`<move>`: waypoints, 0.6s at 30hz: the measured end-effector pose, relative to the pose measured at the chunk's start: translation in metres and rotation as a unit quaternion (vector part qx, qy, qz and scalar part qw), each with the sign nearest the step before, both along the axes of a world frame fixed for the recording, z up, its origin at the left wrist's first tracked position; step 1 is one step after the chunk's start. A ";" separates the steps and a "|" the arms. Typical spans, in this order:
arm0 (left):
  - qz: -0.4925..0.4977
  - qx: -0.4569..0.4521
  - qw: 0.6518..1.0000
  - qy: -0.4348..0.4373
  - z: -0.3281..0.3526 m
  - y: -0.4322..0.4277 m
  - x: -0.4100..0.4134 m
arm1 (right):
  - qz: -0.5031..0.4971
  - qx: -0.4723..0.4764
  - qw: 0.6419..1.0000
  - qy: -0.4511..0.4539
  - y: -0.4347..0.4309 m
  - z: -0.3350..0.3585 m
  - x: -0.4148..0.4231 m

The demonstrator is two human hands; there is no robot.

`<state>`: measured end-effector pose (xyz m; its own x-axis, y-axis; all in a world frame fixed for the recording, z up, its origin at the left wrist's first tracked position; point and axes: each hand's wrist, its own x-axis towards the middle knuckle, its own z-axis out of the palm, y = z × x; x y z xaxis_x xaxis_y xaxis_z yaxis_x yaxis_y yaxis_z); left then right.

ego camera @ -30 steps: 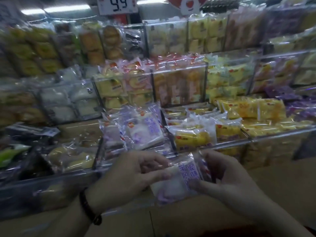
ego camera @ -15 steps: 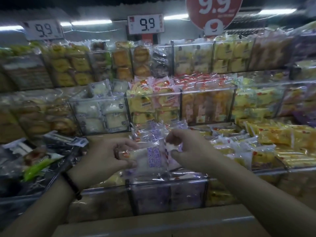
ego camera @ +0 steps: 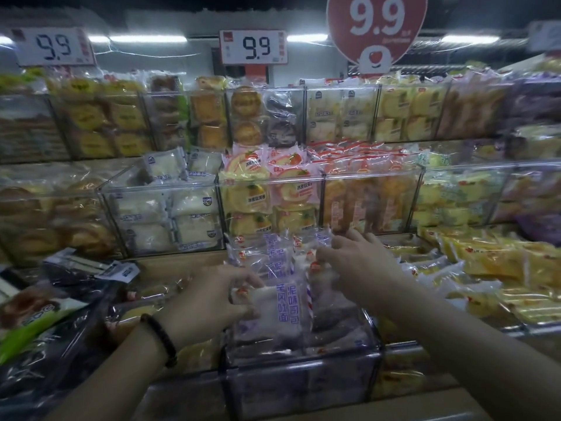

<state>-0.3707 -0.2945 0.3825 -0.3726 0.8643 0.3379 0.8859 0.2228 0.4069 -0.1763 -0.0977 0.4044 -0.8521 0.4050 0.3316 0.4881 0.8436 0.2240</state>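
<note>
Though dim, clear bins (ego camera: 303, 364) under price signs (ego camera: 253, 47); left hand (ego camera: 209, 302), right hand (ego camera: 361, 268): fingers (ego camera: 246, 278) clamped on packets (ego camera: 288, 302).

Left hand (ego camera: 209, 302) grips a purple-lettered bread packet (ego camera: 280, 308) over the clear bin (ego camera: 303, 363); right hand (ego camera: 361, 265), at 2 o'clock, touches neighbouring packets (ego camera: 321, 270).

Dim, soft-focus shelves under glaring ceiling strip lights (ego camera: 147, 39), wide-angle bending at edges.

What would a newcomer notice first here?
The big round red 9.9 sign at top right. Then, at centre front, the left hand gripping a white packet with purple lettering over a clear bin, while the right hand touches the packets standing behind it.
</note>
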 end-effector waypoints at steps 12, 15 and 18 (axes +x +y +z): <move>-0.013 -0.057 0.996 0.065 0.032 0.014 -0.006 | 0.062 -0.213 0.975 0.013 0.014 0.026 0.002; -0.009 -0.011 0.998 0.059 0.064 0.036 -0.014 | 0.054 -0.187 0.977 0.082 0.028 0.047 -0.008; -0.012 -0.010 0.997 0.075 0.085 0.073 -0.028 | 0.032 -0.168 0.980 0.103 0.050 0.058 -0.024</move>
<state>-0.3988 -0.2216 0.4671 -0.2979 0.8796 0.3710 0.9418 0.2075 0.2643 -0.1998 -0.0473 0.4625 -0.8078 0.4691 0.3569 0.4376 0.8830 -0.1700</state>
